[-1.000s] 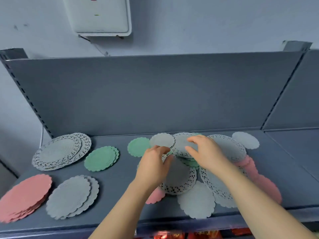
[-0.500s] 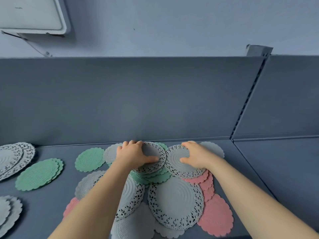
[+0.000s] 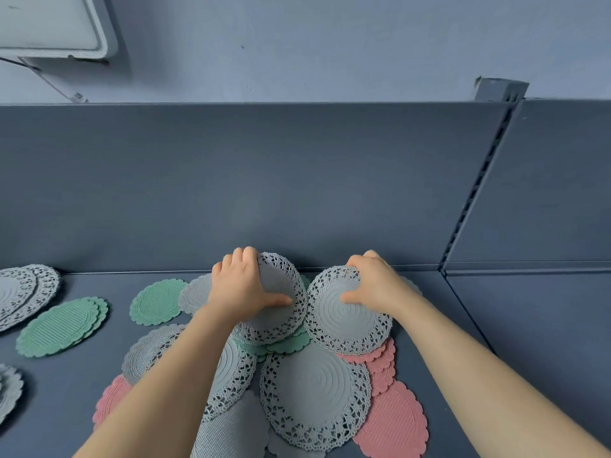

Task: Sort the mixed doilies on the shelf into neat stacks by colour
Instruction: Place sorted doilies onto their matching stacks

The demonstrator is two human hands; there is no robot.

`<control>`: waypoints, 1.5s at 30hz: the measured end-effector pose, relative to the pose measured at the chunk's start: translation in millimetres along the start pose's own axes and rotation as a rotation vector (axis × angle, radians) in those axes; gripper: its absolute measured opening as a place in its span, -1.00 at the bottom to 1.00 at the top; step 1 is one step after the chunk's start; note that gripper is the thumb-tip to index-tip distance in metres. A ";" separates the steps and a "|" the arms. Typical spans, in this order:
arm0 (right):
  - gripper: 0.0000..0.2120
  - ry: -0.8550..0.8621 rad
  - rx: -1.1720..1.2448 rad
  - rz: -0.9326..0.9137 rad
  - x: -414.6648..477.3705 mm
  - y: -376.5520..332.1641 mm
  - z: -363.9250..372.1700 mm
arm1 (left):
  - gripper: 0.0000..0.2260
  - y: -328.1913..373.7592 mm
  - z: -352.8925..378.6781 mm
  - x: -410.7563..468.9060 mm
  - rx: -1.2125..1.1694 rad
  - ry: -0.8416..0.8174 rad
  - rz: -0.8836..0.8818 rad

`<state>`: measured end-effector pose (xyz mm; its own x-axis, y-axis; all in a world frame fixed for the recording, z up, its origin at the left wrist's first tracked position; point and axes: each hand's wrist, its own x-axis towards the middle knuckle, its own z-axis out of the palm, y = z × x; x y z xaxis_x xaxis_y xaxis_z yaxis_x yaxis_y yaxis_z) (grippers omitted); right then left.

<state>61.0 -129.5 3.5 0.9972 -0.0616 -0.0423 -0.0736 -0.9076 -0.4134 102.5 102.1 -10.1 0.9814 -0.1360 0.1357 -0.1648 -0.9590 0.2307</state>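
Head view: far rims clamped, left doily [image 3: 283,281] under left grip [image 3: 243,289], right doily [image 3: 347,317] under right grip [image 3: 377,283].

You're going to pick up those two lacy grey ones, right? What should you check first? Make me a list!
1. Left hand grips the left lacy doily: ok, fingers curl over its far edge.
2. Right hand grips the right lacy doily: ok, thumb on top.
3. Just one doily in each hand: cannot tell, undersides hidden.
4. Nothing lies on either doily: ok.
5. Green doilies free of the left one: cannot tell, they lie right underneath.
6. Lacy grey stack in view to the left: ok.
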 end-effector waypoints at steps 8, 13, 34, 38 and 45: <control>-0.82 0.162 0.301 -0.173 -19.6 -17.0 -49.1 | -0.68 -2.5 -49.9 -22.4 -0.500 0.086 0.017; -0.77 0.168 0.464 -0.260 -30.0 -57.9 -63.3 | -0.90 -22.9 -75.2 -49.3 -0.653 0.303 -0.086; -0.76 -0.016 0.799 -0.374 15.3 -345.7 75.7 | -0.86 -323.9 -135.4 -86.6 -0.814 0.526 -0.459; -0.81 0.011 0.819 -0.324 27.7 -390.5 99.0 | -0.84 -375.2 -140.0 -72.8 -0.802 0.454 -0.489; -0.83 0.031 0.850 -0.209 41.9 -438.5 135.5 | -0.79 -431.9 -125.7 -49.6 -0.595 0.264 -0.479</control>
<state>133.3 322.2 59.7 0.9903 0.0486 0.1298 0.1383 -0.2854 -0.9484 112.6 554.3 4.7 0.9152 0.3908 0.0983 0.1696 -0.5950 0.7856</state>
